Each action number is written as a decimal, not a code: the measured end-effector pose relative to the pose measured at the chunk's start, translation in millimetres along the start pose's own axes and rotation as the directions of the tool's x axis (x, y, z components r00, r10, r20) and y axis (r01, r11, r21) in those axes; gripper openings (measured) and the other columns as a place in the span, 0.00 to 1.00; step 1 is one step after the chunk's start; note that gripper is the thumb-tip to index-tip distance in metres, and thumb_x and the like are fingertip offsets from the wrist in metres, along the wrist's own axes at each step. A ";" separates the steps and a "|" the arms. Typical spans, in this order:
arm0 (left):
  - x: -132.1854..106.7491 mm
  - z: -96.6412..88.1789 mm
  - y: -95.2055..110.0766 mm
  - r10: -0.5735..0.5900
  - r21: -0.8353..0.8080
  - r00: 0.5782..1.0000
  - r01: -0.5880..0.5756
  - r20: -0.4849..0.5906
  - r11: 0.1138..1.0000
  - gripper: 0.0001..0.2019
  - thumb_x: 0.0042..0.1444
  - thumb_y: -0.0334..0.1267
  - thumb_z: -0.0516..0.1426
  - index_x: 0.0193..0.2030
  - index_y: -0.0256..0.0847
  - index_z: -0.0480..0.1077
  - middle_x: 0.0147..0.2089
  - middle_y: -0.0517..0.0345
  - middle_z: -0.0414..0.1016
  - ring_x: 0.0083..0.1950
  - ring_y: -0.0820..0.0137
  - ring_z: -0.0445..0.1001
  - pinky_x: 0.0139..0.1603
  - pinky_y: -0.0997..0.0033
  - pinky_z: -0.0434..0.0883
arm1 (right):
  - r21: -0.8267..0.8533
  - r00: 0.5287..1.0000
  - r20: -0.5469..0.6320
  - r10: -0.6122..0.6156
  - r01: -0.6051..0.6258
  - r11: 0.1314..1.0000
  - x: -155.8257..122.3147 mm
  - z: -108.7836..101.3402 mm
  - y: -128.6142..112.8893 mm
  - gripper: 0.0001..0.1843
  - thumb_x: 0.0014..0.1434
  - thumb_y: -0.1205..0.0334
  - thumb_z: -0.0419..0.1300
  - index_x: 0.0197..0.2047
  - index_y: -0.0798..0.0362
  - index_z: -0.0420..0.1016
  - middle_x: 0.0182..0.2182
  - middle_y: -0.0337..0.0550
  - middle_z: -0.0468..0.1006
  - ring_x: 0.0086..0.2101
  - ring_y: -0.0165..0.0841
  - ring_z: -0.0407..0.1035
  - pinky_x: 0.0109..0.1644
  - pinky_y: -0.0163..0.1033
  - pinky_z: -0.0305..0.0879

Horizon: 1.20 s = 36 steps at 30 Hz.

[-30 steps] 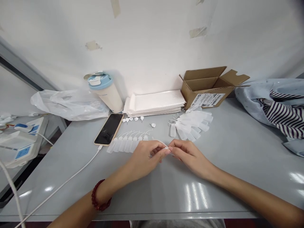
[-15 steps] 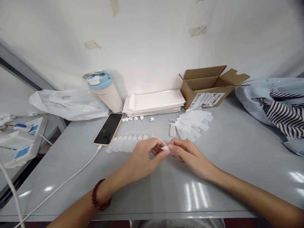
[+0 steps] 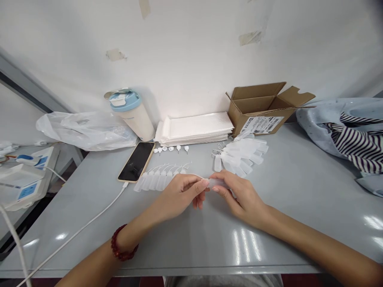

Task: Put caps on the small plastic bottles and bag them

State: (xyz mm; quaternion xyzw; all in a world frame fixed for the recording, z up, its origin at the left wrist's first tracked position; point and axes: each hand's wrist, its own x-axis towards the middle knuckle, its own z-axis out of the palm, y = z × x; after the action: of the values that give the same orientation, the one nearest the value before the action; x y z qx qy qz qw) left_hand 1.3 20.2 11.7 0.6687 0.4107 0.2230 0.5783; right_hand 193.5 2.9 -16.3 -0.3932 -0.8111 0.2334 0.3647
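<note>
My right hand (image 3: 236, 195) grips a small translucent plastic bottle (image 3: 218, 183) by its body, just above the grey table (image 3: 293, 187). My left hand (image 3: 182, 193) pinches the bottle's thin tip end between thumb and forefinger. Just beyond my left hand lies a neat row of the same bottles (image 3: 160, 178) with thin needle tips. A loose pile of more bottles (image 3: 241, 156) lies beyond my right hand. Several tiny white caps (image 3: 171, 149) sit in a line near the phone.
A phone (image 3: 137, 161) on a white charging cable lies left of the row. Behind stand a blue-lidded cup (image 3: 131, 114), a stack of white bags (image 3: 196, 128), an open cardboard box (image 3: 263, 107), a plastic bag (image 3: 83, 130) and clothing (image 3: 350, 135) at right.
Both hands have lifted slightly and moved further from me; the bottle now shows more plainly between them. The loose cap that lay apart has joined the line of caps.
</note>
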 end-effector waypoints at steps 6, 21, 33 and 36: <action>-3.3 5.1 -2.6 0.339 0.470 0.935 -0.255 -0.101 0.845 0.17 0.63 0.37 0.48 0.23 0.37 0.64 0.22 0.62 0.66 0.25 0.75 0.64 0.28 0.75 0.61 | 0.092 0.990 0.078 0.120 -0.127 0.988 4.3 -5.2 -7.2 0.13 0.66 0.59 0.47 0.38 0.53 0.69 0.27 0.40 0.71 0.26 0.29 0.62 0.30 0.35 0.58; -5.5 0.1 4.2 0.189 0.392 0.980 -0.150 -0.064 0.908 0.19 0.65 0.43 0.46 0.28 0.37 0.68 0.27 0.60 0.69 0.29 0.74 0.67 0.25 0.77 0.61 | 0.236 0.951 0.209 0.227 -0.274 0.932 10.7 -14.7 -11.0 0.15 0.65 0.55 0.48 0.37 0.54 0.70 0.27 0.39 0.70 0.26 0.28 0.61 0.31 0.35 0.56; -3.2 2.4 -0.3 0.201 0.372 0.980 -0.183 -0.009 0.910 0.20 0.66 0.40 0.44 0.26 0.37 0.67 0.25 0.61 0.68 0.28 0.74 0.67 0.32 0.75 0.64 | 0.138 0.960 0.195 0.202 -0.231 0.963 6.8 -11.4 -9.6 0.18 0.66 0.56 0.45 0.32 0.54 0.70 0.22 0.36 0.66 0.22 0.26 0.58 0.28 0.34 0.54; -3.4 3.5 -3.8 0.332 0.525 0.943 -0.273 -0.020 0.806 0.17 0.65 0.37 0.45 0.25 0.37 0.64 0.24 0.62 0.65 0.26 0.74 0.63 0.30 0.74 0.61 | 0.235 0.903 0.271 0.332 -0.397 0.887 9.3 -13.7 -10.1 0.23 0.64 0.49 0.47 0.23 0.54 0.63 0.18 0.32 0.54 0.20 0.25 0.49 0.23 0.34 0.46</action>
State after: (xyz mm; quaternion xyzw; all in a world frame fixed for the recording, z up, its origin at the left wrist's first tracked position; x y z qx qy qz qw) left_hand 0.9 15.4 7.8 0.8420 0.3748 0.2312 0.3116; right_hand 195.5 5.9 2.8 -0.4539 -0.7156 0.4551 0.2735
